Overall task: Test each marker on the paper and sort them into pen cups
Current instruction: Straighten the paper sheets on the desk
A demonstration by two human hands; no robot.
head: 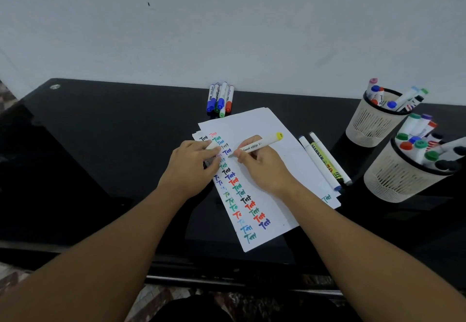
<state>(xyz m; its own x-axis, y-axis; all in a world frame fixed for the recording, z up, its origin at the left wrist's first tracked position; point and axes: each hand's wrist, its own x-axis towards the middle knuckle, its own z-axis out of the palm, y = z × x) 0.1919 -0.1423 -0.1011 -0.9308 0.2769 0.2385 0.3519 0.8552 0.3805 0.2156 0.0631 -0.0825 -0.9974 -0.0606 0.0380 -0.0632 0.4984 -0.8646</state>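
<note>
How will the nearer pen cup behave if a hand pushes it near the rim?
The nearer cup may tip rather than slide: it is tall, and many markers stick out above its rim, some leaning outward. Its slotted walls look like thin plastic, so it is probably light. On the glossy black table it might also slide easily.

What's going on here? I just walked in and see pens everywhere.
A person is testing markers. The right hand holds a white marker with a yellow end, tip at the white paper sheet already filled with coloured test words. The left hand rests on the paper, holding what looks like its cap. Two beige mesh pen cups hold sorted markers; more lie beside the paper.
</note>
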